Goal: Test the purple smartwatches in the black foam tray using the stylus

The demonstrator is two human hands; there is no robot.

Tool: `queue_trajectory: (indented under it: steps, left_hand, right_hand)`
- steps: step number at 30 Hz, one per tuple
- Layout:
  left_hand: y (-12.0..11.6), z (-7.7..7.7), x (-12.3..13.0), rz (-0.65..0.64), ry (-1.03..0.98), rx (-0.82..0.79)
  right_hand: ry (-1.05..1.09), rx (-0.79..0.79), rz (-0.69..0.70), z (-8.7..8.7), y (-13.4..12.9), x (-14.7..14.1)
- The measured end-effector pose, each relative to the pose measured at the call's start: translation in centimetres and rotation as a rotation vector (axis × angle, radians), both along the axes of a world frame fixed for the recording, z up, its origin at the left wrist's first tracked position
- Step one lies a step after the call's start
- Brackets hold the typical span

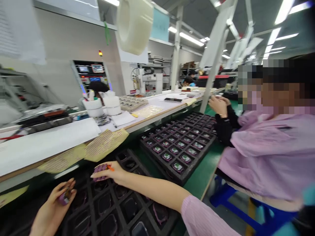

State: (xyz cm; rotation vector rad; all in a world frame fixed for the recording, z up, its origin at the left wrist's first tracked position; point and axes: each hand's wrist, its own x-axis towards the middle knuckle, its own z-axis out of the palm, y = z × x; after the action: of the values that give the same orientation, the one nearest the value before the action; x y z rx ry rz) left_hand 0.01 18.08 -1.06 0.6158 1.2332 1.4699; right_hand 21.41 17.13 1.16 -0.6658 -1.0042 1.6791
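Currently, both hands are loaded above the near edge of a black foam tray (115, 205). Left hand (57, 198): fingers curled narrow about a small purple-and-dark part (64, 198), which sits between thumb and forefingers, its purple end toward the palm. Its exact outline is partly covered by the fingers. Right hand (115, 172): fingers bent over a bumpy purple piece (99, 172), pinched along its length with the thumb on the near side; a small orange item (110, 168) juts out just behind it, close to the palm (whether this is gripped separately, I cannot tell). The piece is over the tray's compartments; contact with the foam cannot be judged. Several compartments there hold dark frames, some with purple rims.

Beyond, on the green bench (203, 173), a second foam tray (185, 175) carries rows of purple-edged units with pale, greenish centres. A co-worker in a pink top (265, 154) sits at right, hands together near that tray's far end.
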Motion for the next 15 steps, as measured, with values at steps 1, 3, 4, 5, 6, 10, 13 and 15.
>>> queue_trajectory:
  steps: [1,3,4,5,6,10,13,15]
  left_hand:
    - [-0.9,0.7,0.5,0.016,-0.001,0.015]
    - [-2.1,1.7,1.1,-0.029,0.155,0.13]
    - [-2.4,1.9,1.1,-0.044,0.341,0.239]
    - [-2.5,2.0,0.7,-0.071,0.569,0.353]
    - [-2.6,1.9,0.2,-0.055,0.662,0.376]
    - [-3.1,1.4,-2.9,-0.002,0.943,0.363]
    - [-3.6,1.1,-4.8,0.024,1.123,0.34]
    - [-3.9,0.9,-5.8,0.024,1.217,0.322]
  right_hand:
    - [-0.028,-0.007,-0.047,0.1,-0.3,-0.1]
    - [-0.057,-0.042,-0.1,0.1,-0.7,-0.2]
    - [-0.058,-0.045,-0.084,-0.1,-0.7,-0.3]
    - [-0.059,-0.046,-0.072,-0.4,-0.7,-0.4]
    - [-0.06,-0.043,-0.061,-0.7,-0.7,-0.5]
    - [-0.073,-0.032,-0.029,-2.0,-0.6,-0.7]
    - [-0.083,-0.035,-0.008,-2.5,-0.7,-0.6]
    - [-0.09,-0.037,0.006,-2.6,-0.8,-0.5]
